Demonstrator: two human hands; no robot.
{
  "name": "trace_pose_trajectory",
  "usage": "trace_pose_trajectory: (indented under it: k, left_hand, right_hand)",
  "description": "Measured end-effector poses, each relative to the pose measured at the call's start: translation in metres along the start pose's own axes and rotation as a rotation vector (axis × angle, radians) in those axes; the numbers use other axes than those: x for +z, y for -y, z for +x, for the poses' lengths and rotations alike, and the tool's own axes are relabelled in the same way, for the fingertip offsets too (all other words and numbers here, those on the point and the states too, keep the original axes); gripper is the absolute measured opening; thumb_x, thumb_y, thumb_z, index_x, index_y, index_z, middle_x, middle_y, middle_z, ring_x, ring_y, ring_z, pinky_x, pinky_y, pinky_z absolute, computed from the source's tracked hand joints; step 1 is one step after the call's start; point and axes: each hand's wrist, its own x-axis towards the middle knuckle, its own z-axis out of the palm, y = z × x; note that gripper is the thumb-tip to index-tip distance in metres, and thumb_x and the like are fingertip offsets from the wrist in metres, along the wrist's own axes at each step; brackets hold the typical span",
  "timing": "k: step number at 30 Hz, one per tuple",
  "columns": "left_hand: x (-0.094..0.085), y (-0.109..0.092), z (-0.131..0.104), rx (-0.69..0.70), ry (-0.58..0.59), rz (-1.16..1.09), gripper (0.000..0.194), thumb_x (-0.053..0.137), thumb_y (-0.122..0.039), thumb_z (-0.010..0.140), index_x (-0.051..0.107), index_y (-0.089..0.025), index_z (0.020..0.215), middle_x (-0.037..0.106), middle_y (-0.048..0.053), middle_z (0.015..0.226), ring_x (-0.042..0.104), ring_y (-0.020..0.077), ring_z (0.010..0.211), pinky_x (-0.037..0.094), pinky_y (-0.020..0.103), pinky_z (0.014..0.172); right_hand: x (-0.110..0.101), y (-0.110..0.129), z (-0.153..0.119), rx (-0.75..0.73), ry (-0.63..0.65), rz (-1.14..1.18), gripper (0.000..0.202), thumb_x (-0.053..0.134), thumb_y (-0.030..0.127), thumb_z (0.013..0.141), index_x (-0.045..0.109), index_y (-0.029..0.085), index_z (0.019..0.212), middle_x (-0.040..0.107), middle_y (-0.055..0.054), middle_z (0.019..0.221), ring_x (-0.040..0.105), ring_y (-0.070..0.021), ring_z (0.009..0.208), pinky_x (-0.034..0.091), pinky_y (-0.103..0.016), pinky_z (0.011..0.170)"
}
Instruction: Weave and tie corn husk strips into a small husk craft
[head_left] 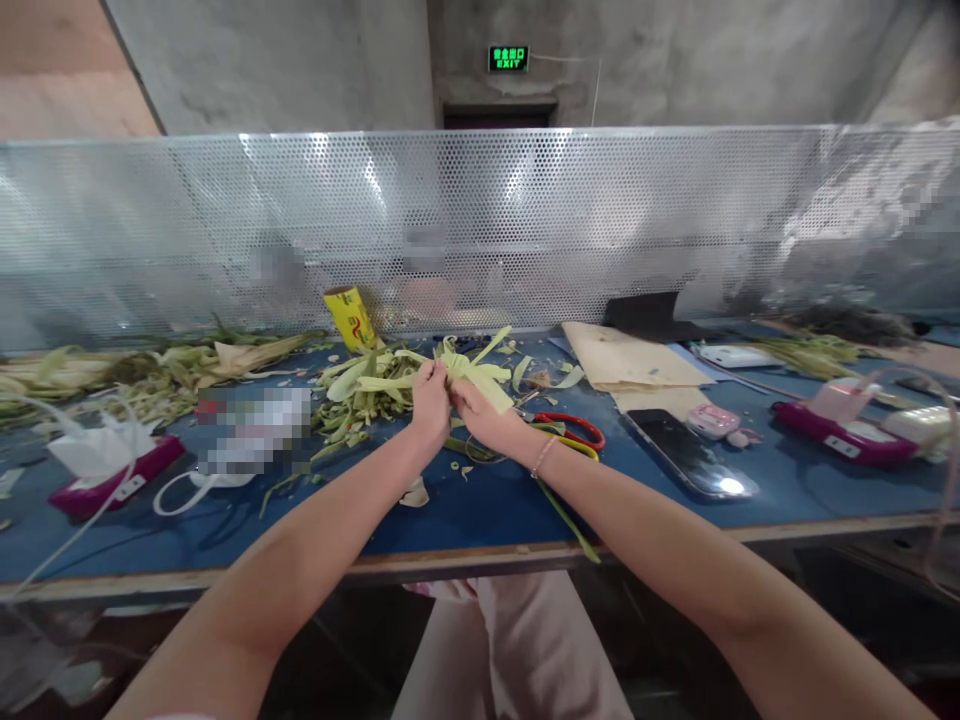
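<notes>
Both my hands meet over the middle of the blue table (480,515). My left hand (433,405) is closed around a bunch of pale green leaf strips (480,372), which look like corn husk. My right hand (480,412) pinches the same bunch from the other side, and strips fan out above the fingers. Just left of my left hand lies a pile of green husk strips (352,395). Scissors with red handles (581,430) lie beside my right wrist, partly hidden by it. One long green strip (574,525) reaches to the table's front edge.
A yellow tube (350,318) stands tilted near the perforated metal screen (510,220). At right are brown paper (637,358), a phone (686,455), a pink case (712,422) and a magenta box (840,437). Another magenta box (82,497) and husks (165,385) lie left.
</notes>
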Motion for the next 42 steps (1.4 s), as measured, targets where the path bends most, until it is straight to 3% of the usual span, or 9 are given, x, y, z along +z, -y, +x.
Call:
trace_pose_trajectory:
  k: [3, 10, 17, 20, 24, 27, 33, 39, 42]
  left_hand:
    - [0.002, -0.005, 0.0, 0.024, -0.039, -0.022, 0.028, 0.048, -0.021, 0.072, 0.028, -0.017, 0.052, 0.027, -0.006, 0.047, 0.026, 0.0051, 0.042, 0.022, 0.02, 0.042]
    - [0.004, -0.009, -0.001, 0.034, -0.003, 0.007, 0.03, 0.049, -0.021, 0.073, 0.03, -0.017, 0.05, 0.029, -0.006, 0.046, 0.026, 0.0041, 0.041, 0.021, 0.019, 0.041]
    - [0.004, -0.006, -0.001, 0.044, 0.031, 0.11, 0.03, 0.049, -0.023, 0.073, 0.033, -0.016, 0.049, 0.032, -0.005, 0.045, 0.028, 0.0046, 0.041, 0.024, 0.019, 0.041]
    - [0.001, -0.01, -0.003, 0.059, 0.094, 0.202, 0.031, 0.048, -0.028, 0.074, 0.033, -0.017, 0.049, 0.032, -0.005, 0.045, 0.029, 0.0056, 0.041, 0.024, 0.02, 0.041]
    - [-0.004, -0.016, -0.006, 0.14, 0.173, 0.33, 0.027, 0.047, -0.035, 0.076, 0.042, -0.017, 0.056, 0.038, -0.004, 0.051, 0.035, 0.0067, 0.047, 0.029, 0.02, 0.046]
    - [-0.007, -0.018, -0.004, 0.154, 0.167, 0.363, 0.024, 0.046, -0.036, 0.076, 0.048, -0.017, 0.062, 0.047, -0.002, 0.058, 0.043, 0.0083, 0.054, 0.035, 0.021, 0.054]
    - [-0.013, -0.022, 0.004, 0.201, 0.207, 0.579, 0.021, 0.055, -0.035, 0.068, 0.052, -0.015, 0.061, 0.046, -0.003, 0.054, 0.041, 0.0082, 0.051, 0.034, 0.022, 0.052]
    - [-0.014, -0.015, 0.006, 0.055, 0.276, 0.514, 0.023, 0.062, -0.033, 0.061, 0.046, -0.016, 0.061, 0.051, -0.003, 0.053, 0.046, 0.0083, 0.049, 0.035, 0.022, 0.05]
    - [-0.015, -0.012, 0.007, 0.061, 0.29, 0.536, 0.028, 0.065, -0.03, 0.057, 0.039, -0.018, 0.06, 0.047, -0.006, 0.049, 0.045, 0.0078, 0.047, 0.033, 0.021, 0.048]
  right_hand:
    - [0.002, -0.001, 0.0, -0.019, 0.01, 0.045, 0.013, 0.029, 0.016, 0.075, 0.039, 0.019, 0.068, 0.046, -0.003, 0.068, 0.044, -0.0154, 0.07, 0.04, -0.03, 0.067]
    - [0.0, -0.004, 0.0, -0.058, 0.058, 0.11, 0.011, 0.03, 0.015, 0.075, 0.029, 0.02, 0.065, 0.039, 0.001, 0.064, 0.041, -0.013, 0.064, 0.037, -0.026, 0.065]
    - [-0.016, 0.0, -0.003, -0.019, 0.176, 0.153, 0.012, 0.034, 0.014, 0.074, 0.034, 0.019, 0.063, 0.041, 0.001, 0.065, 0.041, -0.0112, 0.063, 0.036, -0.025, 0.065]
    - [-0.018, -0.013, -0.003, -0.001, 0.14, 0.261, 0.012, 0.038, 0.021, 0.077, 0.042, 0.018, 0.065, 0.044, 0.001, 0.064, 0.043, -0.0112, 0.064, 0.036, -0.025, 0.066]
    - [-0.023, -0.04, 0.0, 0.21, -0.067, 0.395, 0.016, 0.041, 0.031, 0.077, 0.048, 0.018, 0.07, 0.042, 0.003, 0.059, 0.04, -0.0094, 0.055, 0.034, -0.023, 0.056]
    - [-0.03, -0.053, 0.001, 0.253, -0.132, 0.399, 0.018, 0.046, 0.034, 0.074, 0.05, 0.017, 0.069, 0.041, 0.004, 0.056, 0.038, -0.0084, 0.052, 0.032, -0.022, 0.052]
    - [-0.039, -0.053, 0.0, 0.312, -0.122, 0.317, 0.02, 0.051, 0.035, 0.07, 0.052, 0.016, 0.065, 0.047, 0.003, 0.057, 0.041, -0.0078, 0.053, 0.034, -0.021, 0.053]
    - [-0.04, -0.045, 0.0, 0.329, -0.07, 0.194, 0.012, 0.055, 0.026, 0.065, 0.054, 0.015, 0.062, 0.051, 0.003, 0.055, 0.044, -0.0074, 0.052, 0.035, -0.021, 0.054]
    - [-0.041, -0.041, -0.001, 0.337, -0.034, 0.22, 0.01, 0.056, 0.024, 0.064, 0.055, 0.014, 0.064, 0.051, 0.003, 0.053, 0.044, -0.0071, 0.05, 0.036, -0.021, 0.052]
